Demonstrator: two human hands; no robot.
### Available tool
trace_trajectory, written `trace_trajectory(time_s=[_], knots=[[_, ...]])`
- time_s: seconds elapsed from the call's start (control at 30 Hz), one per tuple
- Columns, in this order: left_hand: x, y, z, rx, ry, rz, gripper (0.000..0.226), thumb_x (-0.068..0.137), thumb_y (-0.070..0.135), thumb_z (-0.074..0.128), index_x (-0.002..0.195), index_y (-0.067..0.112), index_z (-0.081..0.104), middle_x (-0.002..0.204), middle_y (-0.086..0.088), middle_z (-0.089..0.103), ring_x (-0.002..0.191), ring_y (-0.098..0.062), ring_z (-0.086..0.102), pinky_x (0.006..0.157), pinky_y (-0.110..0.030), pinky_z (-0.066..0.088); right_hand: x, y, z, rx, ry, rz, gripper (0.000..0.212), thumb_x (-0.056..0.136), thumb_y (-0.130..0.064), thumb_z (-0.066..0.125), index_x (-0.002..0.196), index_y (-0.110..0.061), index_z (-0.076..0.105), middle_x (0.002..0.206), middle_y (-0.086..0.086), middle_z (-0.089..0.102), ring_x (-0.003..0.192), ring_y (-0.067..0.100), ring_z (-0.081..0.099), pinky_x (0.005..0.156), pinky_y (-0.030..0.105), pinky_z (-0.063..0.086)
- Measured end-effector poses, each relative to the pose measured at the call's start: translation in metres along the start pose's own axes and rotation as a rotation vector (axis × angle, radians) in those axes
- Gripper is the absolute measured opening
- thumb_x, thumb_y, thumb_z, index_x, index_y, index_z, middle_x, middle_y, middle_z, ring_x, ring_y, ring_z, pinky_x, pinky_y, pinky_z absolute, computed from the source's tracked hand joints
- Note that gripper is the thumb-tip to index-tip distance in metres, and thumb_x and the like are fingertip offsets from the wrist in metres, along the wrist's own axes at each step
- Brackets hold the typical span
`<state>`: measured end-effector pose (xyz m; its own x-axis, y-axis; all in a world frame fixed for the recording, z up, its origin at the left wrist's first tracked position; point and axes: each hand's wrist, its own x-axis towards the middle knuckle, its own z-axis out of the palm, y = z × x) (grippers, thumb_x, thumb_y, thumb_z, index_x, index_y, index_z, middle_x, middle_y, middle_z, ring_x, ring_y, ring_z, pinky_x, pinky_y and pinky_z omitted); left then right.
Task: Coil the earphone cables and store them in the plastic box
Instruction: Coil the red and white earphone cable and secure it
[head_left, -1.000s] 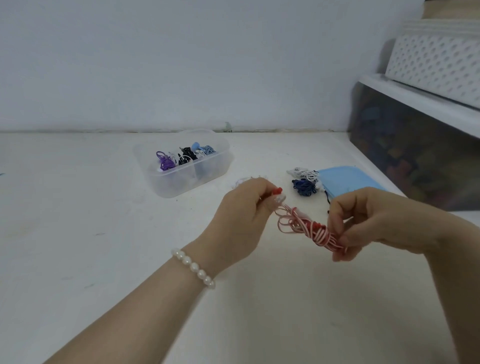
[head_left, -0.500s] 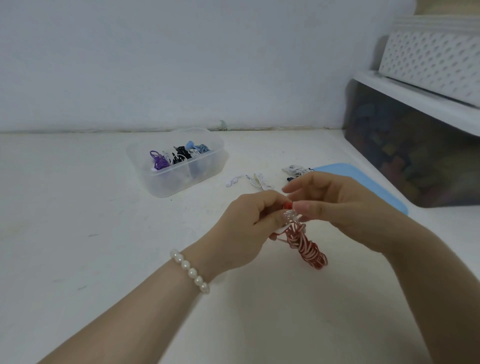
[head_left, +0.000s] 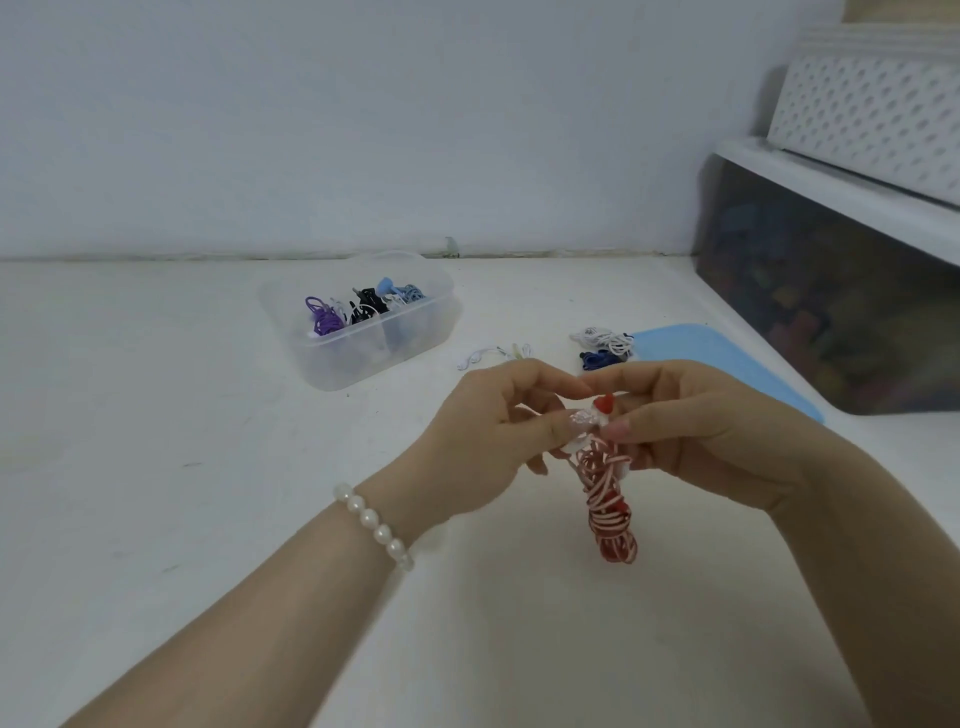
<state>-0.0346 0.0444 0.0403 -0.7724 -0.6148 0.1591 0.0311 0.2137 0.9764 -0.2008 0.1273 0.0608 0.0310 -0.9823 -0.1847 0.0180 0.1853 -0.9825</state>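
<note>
A coiled red and pink earphone cable (head_left: 609, 512) hangs between my two hands above the white table. My left hand (head_left: 485, 441) pinches the upper end of the coil. My right hand (head_left: 691, 423) pinches the red earbud end at the top, its fingertips meeting those of my left hand. The clear plastic box (head_left: 436, 312) stands further back on the left and holds purple, black and blue coiled earphones. White earphones (head_left: 605, 335) and dark blue earphones (head_left: 597, 359) lie bundled on the table behind my hands.
A blue lid (head_left: 727, 364) lies flat at the right. Beyond it stands a dark translucent storage bin (head_left: 831, 312) with a white perforated basket (head_left: 872, 104) on top. A loose white earphone piece (head_left: 493, 353) lies near the box. The wall closes off the back.
The coil has swung from lying sideways between my hands to hanging downward. My right hand moved from its lower end up to the top, meeting my left hand.
</note>
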Motion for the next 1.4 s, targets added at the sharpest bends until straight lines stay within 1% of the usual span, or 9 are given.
trace_trajectory(time_s=[0.13, 0.27, 0.43, 0.67, 0.83, 1.03, 1.2, 1.33, 1.4], knots=[[0.002, 0.003, -0.012, -0.074, 0.068, -0.083, 0.011, 0.080, 0.004, 0.065, 0.090, 0.006, 0.063, 0.071, -0.003, 0.063, 0.060, -0.010, 0.066, 0.056, -0.021, 0.053, -0.001, -0.002, -0.004, 0.011, 0.049, -0.014, 0.028, 0.059, 0.002, 0.071, 0.086, -0.004, 0.073, 0.068, 0.008, 0.060, 0.059, 0.017, 0.058, 0.057, 0.023, 0.051], [0.006, 0.005, -0.027, -0.141, 0.160, -0.125, 0.004, 0.082, 0.007, 0.062, 0.082, 0.010, 0.063, 0.068, -0.002, 0.065, 0.058, -0.012, 0.066, 0.054, -0.021, 0.053, -0.005, -0.003, -0.012, -0.058, 0.082, -0.064, 0.054, 0.031, -0.030, 0.092, 0.078, -0.009, 0.075, 0.063, 0.004, 0.065, 0.056, 0.012, 0.057, 0.054, 0.020, 0.050], [0.008, 0.007, -0.047, -0.137, 0.245, -0.144, 0.006, 0.083, 0.007, 0.061, 0.080, 0.011, 0.063, 0.064, 0.001, 0.066, 0.056, -0.009, 0.064, 0.052, -0.019, 0.051, -0.010, -0.004, -0.019, -0.099, 0.110, -0.167, 0.052, 0.025, -0.044, 0.091, 0.065, -0.013, 0.075, 0.067, 0.005, 0.067, 0.062, 0.013, 0.053, 0.053, 0.018, 0.044], [0.012, -0.012, -0.058, 0.434, 0.260, -0.163, 0.011, 0.076, 0.015, 0.073, 0.068, 0.020, 0.066, 0.055, 0.007, 0.055, 0.049, 0.001, 0.050, 0.052, -0.012, 0.040, -0.005, 0.000, -0.018, -0.051, 0.127, -0.256, 0.046, 0.044, -0.054, 0.084, 0.067, -0.017, 0.073, 0.067, 0.004, 0.068, 0.064, 0.018, 0.055, 0.065, 0.028, 0.043], [0.014, -0.021, -0.062, 0.637, 0.191, -0.179, 0.015, 0.075, 0.013, 0.072, 0.067, 0.024, 0.065, 0.058, 0.009, 0.054, 0.049, -0.002, 0.044, 0.048, -0.007, 0.032, 0.000, 0.000, -0.006, -0.107, 0.276, -0.260, 0.051, 0.043, -0.055, 0.081, 0.066, -0.011, 0.071, 0.057, 0.001, 0.062, 0.053, 0.011, 0.055, 0.058, 0.022, 0.046], [0.017, -0.032, -0.054, 0.720, 0.151, -0.151, 0.009, 0.080, 0.013, 0.067, 0.086, 0.017, 0.072, 0.070, 0.015, 0.059, 0.058, 0.004, 0.049, 0.055, -0.002, 0.035, 0.004, 0.003, 0.012, -0.420, 0.437, -0.189, 0.026, 0.057, -0.030, 0.074, 0.075, -0.013, 0.070, 0.055, 0.008, 0.062, 0.046, 0.008, 0.056, 0.051, 0.013, 0.047], [0.019, -0.035, -0.069, 0.733, 0.199, -0.194, 0.014, 0.084, 0.012, 0.062, 0.093, 0.017, 0.071, 0.075, 0.009, 0.060, 0.062, -0.003, 0.049, 0.066, -0.017, 0.038, 0.009, 0.008, 0.015, -0.467, 0.438, -0.163, 0.028, 0.055, -0.034, 0.073, 0.073, -0.012, 0.069, 0.059, 0.008, 0.067, 0.053, 0.014, 0.062, 0.057, 0.021, 0.050], [0.019, -0.039, -0.070, 0.759, 0.081, -0.249, 0.017, 0.081, 0.017, 0.068, 0.097, 0.017, 0.071, 0.073, 0.011, 0.057, 0.061, 0.002, 0.047, 0.062, -0.013, 0.037, 0.011, 0.012, 0.018, -0.492, 0.423, -0.138, 0.020, 0.058, -0.035, 0.075, 0.068, -0.018, 0.071, 0.071, 0.017, 0.069, 0.066, 0.033, 0.064, 0.075, 0.040, 0.054], [0.018, -0.039, -0.069, 0.753, 0.064, -0.257, 0.014, 0.080, 0.017, 0.069, 0.093, 0.017, 0.071, 0.066, 0.015, 0.054, 0.057, 0.003, 0.047, 0.058, -0.011, 0.036, 0.012, 0.014, 0.018, -0.485, 0.422, -0.127, 0.010, 0.065, -0.026, 0.076, 0.069, -0.018, 0.071, 0.069, 0.013, 0.070, 0.064, 0.026, 0.064, 0.076, 0.036, 0.054]])
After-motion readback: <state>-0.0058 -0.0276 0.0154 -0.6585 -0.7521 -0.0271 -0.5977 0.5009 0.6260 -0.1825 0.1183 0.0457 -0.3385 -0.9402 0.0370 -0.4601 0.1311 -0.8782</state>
